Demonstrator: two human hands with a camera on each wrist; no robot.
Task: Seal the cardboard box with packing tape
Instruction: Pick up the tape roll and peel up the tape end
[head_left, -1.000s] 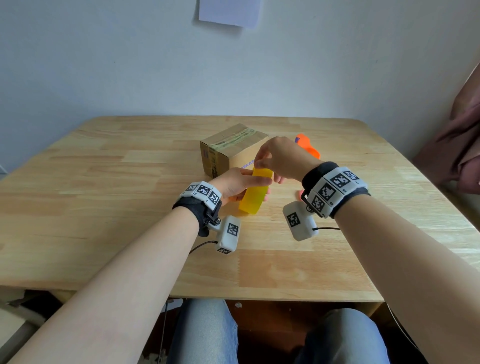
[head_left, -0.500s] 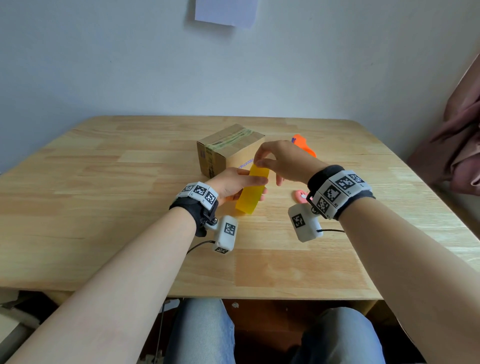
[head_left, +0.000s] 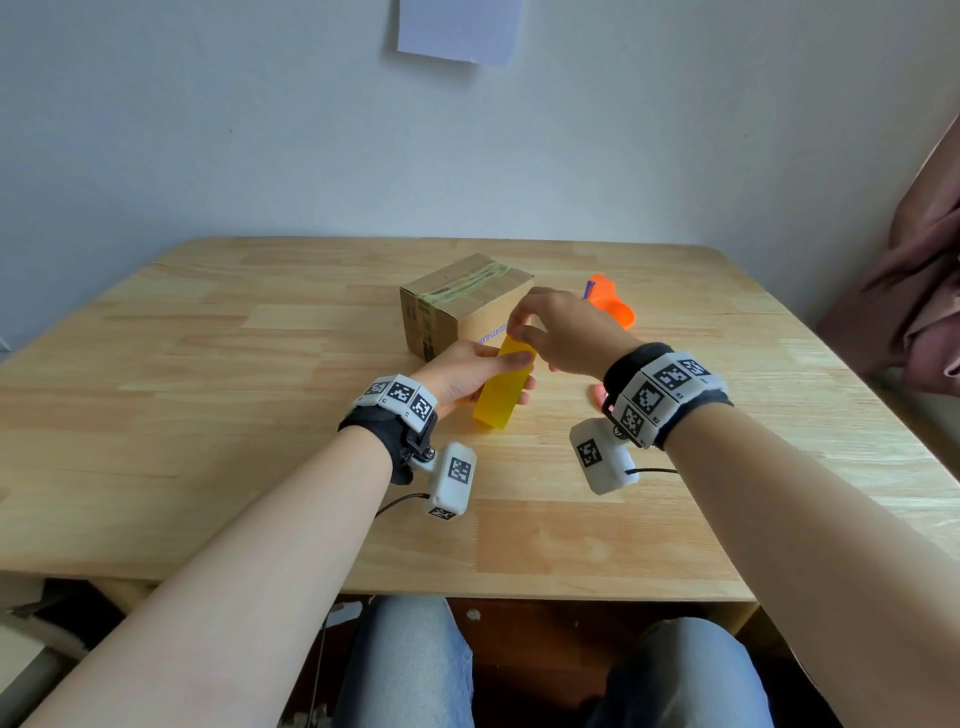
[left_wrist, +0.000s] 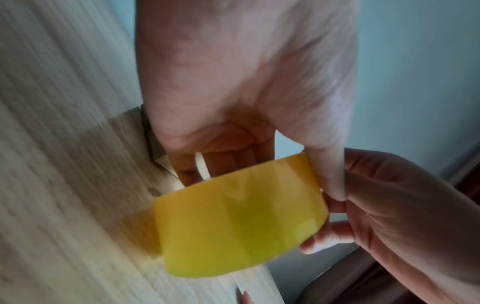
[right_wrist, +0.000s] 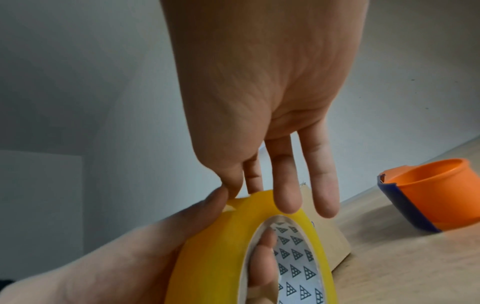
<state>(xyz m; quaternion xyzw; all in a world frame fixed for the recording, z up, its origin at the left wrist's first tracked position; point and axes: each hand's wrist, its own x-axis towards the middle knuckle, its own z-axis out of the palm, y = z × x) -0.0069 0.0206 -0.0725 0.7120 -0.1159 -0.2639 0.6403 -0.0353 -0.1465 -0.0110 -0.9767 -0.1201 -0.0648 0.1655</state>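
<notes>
A yellow packing tape roll (head_left: 503, 388) stands on edge just above the table, in front of the cardboard box (head_left: 467, 296). My left hand (head_left: 467, 371) grips the roll, thumb on the outside and a finger through the core (right_wrist: 262, 257). My right hand (head_left: 556, 332) reaches over the top of the roll. Its thumb and index finger pinch the loose tape end (right_wrist: 231, 202), while its other fingers stay straight over the roll (right_wrist: 221, 246). The box is closed and carries old greenish tape along its top seam. Neither hand touches the box.
An orange tape dispenser (head_left: 610, 301) with a blue edge lies right of the box, also in the right wrist view (right_wrist: 436, 195). A small pink object (head_left: 597, 396) shows under my right wrist. The wooden table (head_left: 208, 415) stands against the wall; dark pink fabric (head_left: 924, 291) hangs at right.
Hardly anything: both hands stay on the tape roll in front of the box, and the right fingers remain at the roll's top edge.
</notes>
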